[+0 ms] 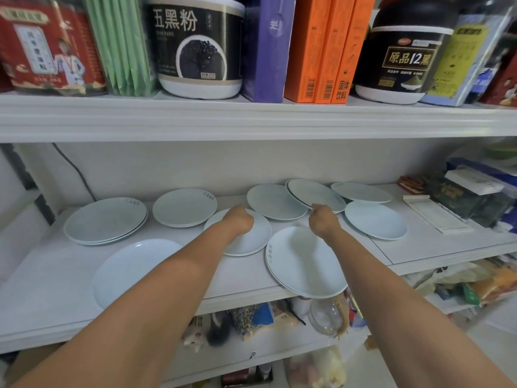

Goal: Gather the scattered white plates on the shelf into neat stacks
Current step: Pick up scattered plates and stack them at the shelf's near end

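Several white plates lie on the middle shelf. Low stacks sit at the left and beside it. My left hand reaches over a single plate, its fingers curled over the far rim and out of sight. My right hand pinches the near rim of a tilted plate, which leans on a flat plate. Other plates lie at the front left, back right and right. A front stack overhangs the shelf edge.
The upper shelf juts out just above and carries jars, tins and orange boxes. Boxes and packets crowd the right end of the plate shelf. A dark cable runs down the back wall. Bags fill the shelf below.
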